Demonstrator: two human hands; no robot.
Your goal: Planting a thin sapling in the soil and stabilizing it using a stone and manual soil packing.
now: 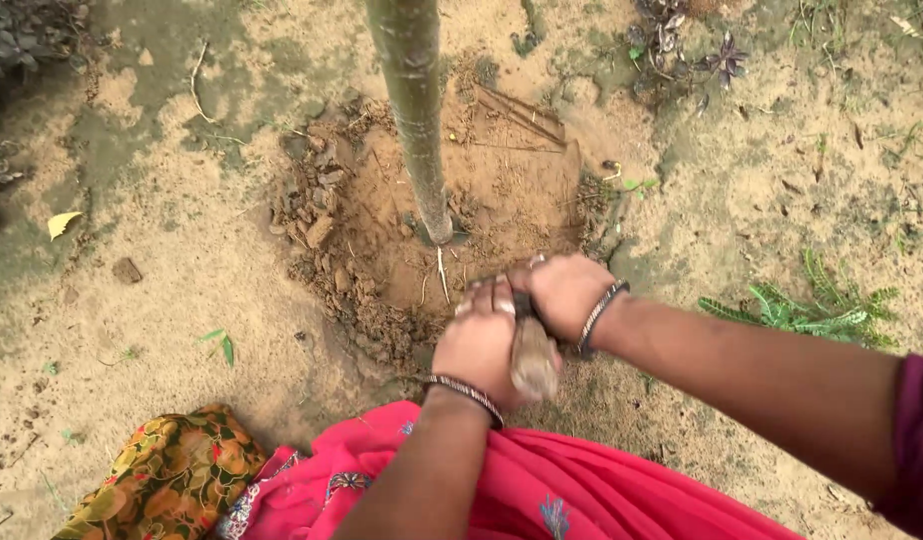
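Wooden-handled digging tool [533, 355] clamped in both hands beside the sapling trunk [414, 110].
Left hand [479, 350] and right hand [565, 293] wrap it tight; best to strike the loosened soil basin [502, 190] clear of that trunk.

sandy ground [182, 290], green fern [812, 305], daylight

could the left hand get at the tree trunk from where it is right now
Probably yes. The left hand grips the tool handle just short of the tree trunk, with only loose dug soil between them; it would have to let go first.
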